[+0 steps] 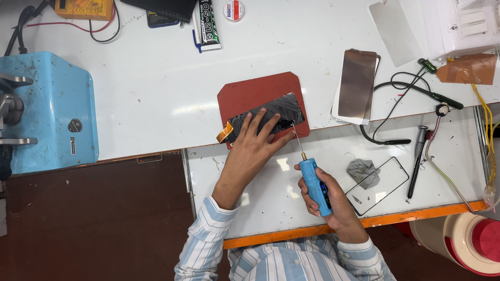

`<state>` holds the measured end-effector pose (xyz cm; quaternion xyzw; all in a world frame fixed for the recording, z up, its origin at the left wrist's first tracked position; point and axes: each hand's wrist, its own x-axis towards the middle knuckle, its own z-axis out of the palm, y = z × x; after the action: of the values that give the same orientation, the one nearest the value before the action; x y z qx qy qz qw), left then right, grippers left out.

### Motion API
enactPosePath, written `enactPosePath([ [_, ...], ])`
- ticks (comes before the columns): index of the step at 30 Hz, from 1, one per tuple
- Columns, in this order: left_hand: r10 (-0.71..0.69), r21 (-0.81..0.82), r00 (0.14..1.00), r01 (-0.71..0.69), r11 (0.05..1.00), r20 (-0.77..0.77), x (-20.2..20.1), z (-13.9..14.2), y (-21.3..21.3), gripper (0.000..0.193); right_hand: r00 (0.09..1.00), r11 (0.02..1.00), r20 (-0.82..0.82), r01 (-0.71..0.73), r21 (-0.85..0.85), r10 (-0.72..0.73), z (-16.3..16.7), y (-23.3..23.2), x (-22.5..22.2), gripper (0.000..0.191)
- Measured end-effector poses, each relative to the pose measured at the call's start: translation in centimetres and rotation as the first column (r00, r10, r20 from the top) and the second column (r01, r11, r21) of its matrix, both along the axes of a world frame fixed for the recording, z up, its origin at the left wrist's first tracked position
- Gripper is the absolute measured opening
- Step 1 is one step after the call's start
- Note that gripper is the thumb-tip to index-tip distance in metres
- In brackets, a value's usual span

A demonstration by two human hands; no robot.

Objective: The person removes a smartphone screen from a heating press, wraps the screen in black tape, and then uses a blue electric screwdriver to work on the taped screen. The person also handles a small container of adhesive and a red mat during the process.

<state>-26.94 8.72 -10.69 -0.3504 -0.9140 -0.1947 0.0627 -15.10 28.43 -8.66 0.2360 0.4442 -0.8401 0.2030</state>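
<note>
A white worktop [156, 88] seen from above carries a red mat [250, 93], and on the mat lies a dark phone panel [276, 112], its long axis running from lower left up to upper right, with an orange flex strip at its lower left end. The left hand [255, 143] rests flat on the panel's lower half, fingers spread apart, pinning it down. The right hand [325, 200], nearer the body and to the right, is clamped around a blue electric screwdriver [315, 184]. Its thin bit slants up and to the left, the tip at the panel's right edge, just beside the left thumb.
</note>
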Motion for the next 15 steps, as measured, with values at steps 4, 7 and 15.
enactPosePath([
  [4, 0.0, -0.006, 1.0, 0.0, 1.0, -0.003, 0.14, 0.06, 0.07, 0.058, 1.0, 1.0, -0.016, 0.01, 0.016, -0.01, -0.05, -0.14, -0.12, 0.058],
  [7, 0.003, -0.019, 1.0, -0.004, 1.0, -0.016, 0.25, 0.09, 0.07, 0.059, 0.999, 1.0, -0.028, 0.015, 0.025, -0.014, -0.08, -0.27, -0.15, 0.057],
  [15, 0.004, -0.029, 1.0, -0.005, 1.0, -0.03, 0.31, -0.05, 0.32, 0.062, 0.998, 0.997, -0.055, 0.026, 0.072, -0.022, -0.11, -0.46, -0.17, 0.057],
])
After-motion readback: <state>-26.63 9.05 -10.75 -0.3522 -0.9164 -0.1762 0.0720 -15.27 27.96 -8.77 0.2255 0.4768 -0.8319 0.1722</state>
